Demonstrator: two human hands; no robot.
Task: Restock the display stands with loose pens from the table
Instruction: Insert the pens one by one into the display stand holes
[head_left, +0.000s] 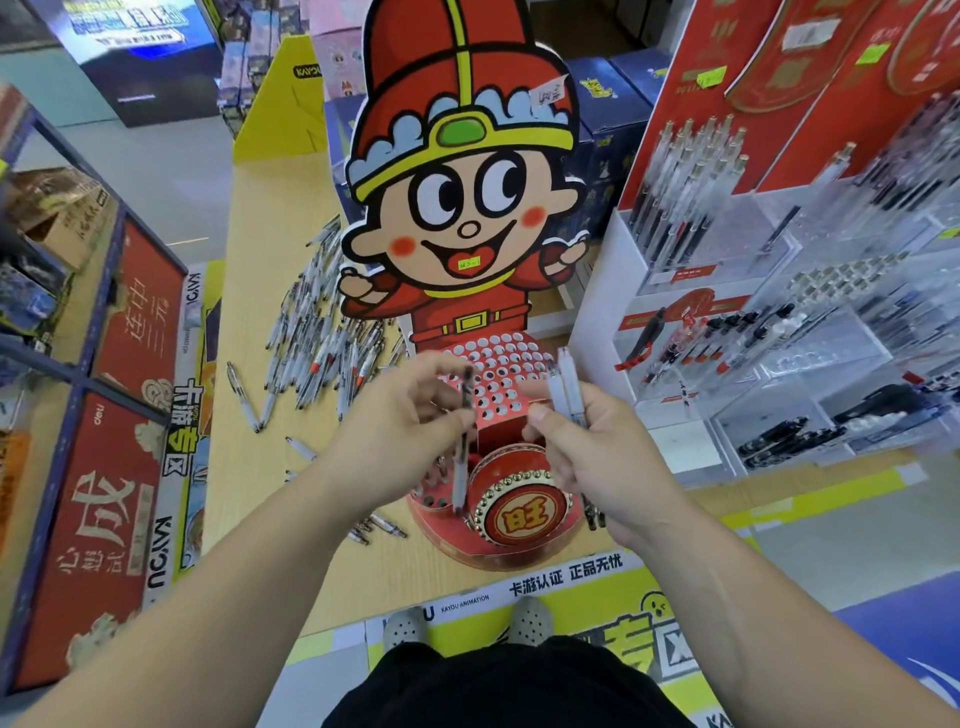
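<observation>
A red cartoon-figure display stand rises from the wooden table, with a panel of round pen holes at its base and a red drum in front. My left hand pinches one pen that hangs tip down over the lower holes beside the drum. My right hand grips a few white pens upright, just right of the hole panel. A heap of loose pens lies on the table to the left of the stand.
A few stray pens lie by the stand's base. Clear acrylic pen racks fill the right side. Red and blue boxed shelving lines the left. The yellow-edged wooden table runs away from me.
</observation>
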